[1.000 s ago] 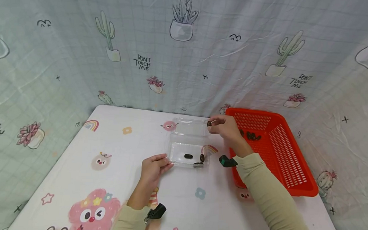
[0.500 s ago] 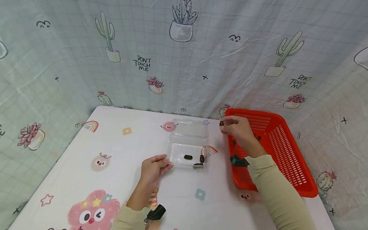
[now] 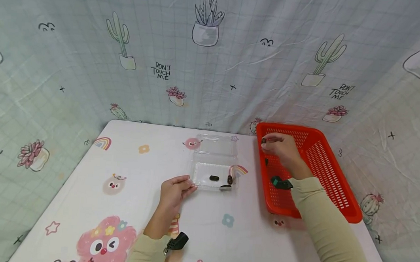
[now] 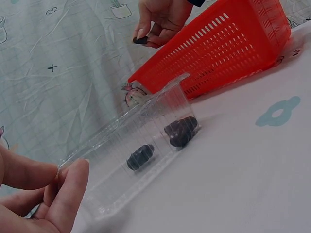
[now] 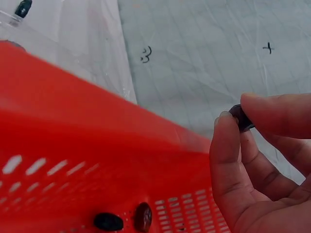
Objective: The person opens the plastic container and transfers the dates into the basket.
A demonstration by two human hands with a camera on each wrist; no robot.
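Note:
My left hand pinches the near left corner of a clear plastic clamshell box, which lies opened out with its lid toward the back. Three dark, wrinkled dates lie in the box's near half. Over the left side of a red basket, my right hand holds one dark date between thumb and fingertips, above rim height in the right wrist view. Below it, a black date and a reddish-brown date lie inside the basket; the forearm hides part of the basket.
A white cover with printed cartoons spreads over the table. Behind it hangs a patterned curtain, close to the basket's back edge. The basket stands at the table's right side, a short gap from the box.
My right hand has moved right, from beside the box's lid to over the basket, still pinching the date. The left hand and the box have stayed in place.

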